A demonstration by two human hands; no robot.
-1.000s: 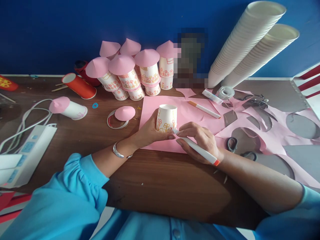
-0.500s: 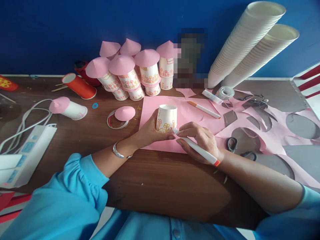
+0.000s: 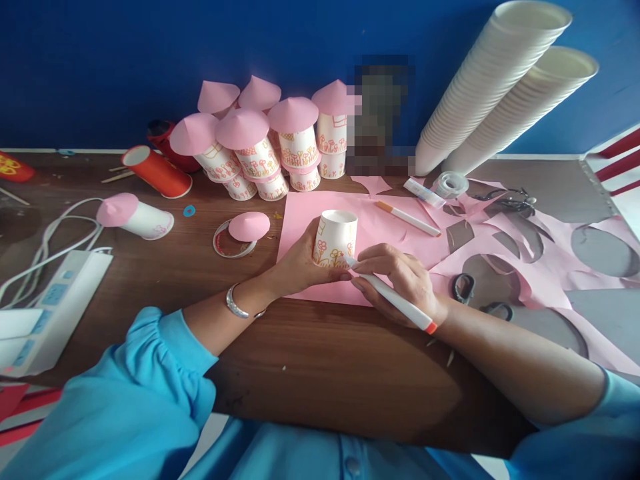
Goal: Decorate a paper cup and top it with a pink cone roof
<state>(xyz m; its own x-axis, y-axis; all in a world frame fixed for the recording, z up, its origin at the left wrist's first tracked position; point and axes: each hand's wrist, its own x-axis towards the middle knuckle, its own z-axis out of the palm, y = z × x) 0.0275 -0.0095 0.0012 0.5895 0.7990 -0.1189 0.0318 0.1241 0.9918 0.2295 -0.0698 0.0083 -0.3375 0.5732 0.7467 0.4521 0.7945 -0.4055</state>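
Note:
My left hand (image 3: 313, 260) is wrapped around the side and base of a white paper cup (image 3: 338, 233), held upright with its rim up. Red and orange flowers and a window outline are drawn on its side. In my right hand (image 3: 400, 283) is a white marker (image 3: 397, 303) with an orange end; its tip meets the cup low on the right, by the drawn flowers. Beneath both hands lies a pink paper sheet (image 3: 300, 233). Another marker (image 3: 407, 218), white with an orange cap, rests on that sheet.
Several cone-roofed cup towers (image 3: 297, 140) stand at the back. Tall stacks of paper cups (image 3: 493, 80) lean by the blue wall. Pink paper scraps (image 3: 555, 260), scissors (image 3: 464, 288) and tape (image 3: 453, 185) lie right. A power strip (image 3: 60, 307) and a red cup (image 3: 157, 171) are left.
The cup has turned slightly in my left hand and shifted a little to the right. My right hand and the marker have barely moved.

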